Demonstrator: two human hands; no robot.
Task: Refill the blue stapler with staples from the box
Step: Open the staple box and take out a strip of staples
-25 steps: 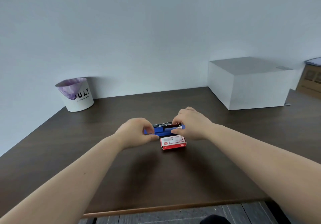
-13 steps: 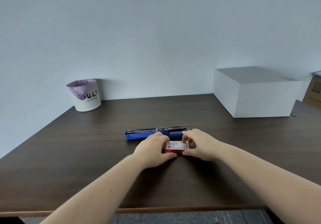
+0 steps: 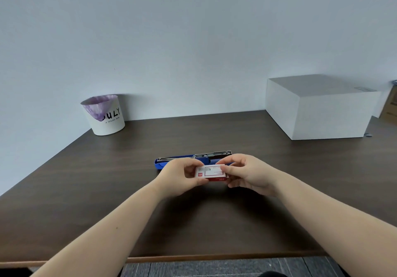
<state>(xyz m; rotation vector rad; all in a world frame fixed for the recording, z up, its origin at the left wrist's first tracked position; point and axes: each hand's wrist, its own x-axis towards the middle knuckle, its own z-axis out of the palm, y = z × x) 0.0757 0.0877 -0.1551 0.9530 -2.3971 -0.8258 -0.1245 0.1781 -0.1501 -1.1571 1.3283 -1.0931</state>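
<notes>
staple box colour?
Red with a white label on the staple box; head view.

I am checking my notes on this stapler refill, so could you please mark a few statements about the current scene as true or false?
1. Both hands, left hand and right hand, hold the small red and white staple box. True.
2. The long blue stapler lies opened out on the dark brown wooden table, behind the box. True.
3. The white cup with a purple liner stands at the table's right rear. False: it stands at the left rear.
4. The large white cardboard box lies on the floor. False: it sits on the table's right rear.
5. A strip of staples is held above the stapler. False: no strip is visible.
</notes>
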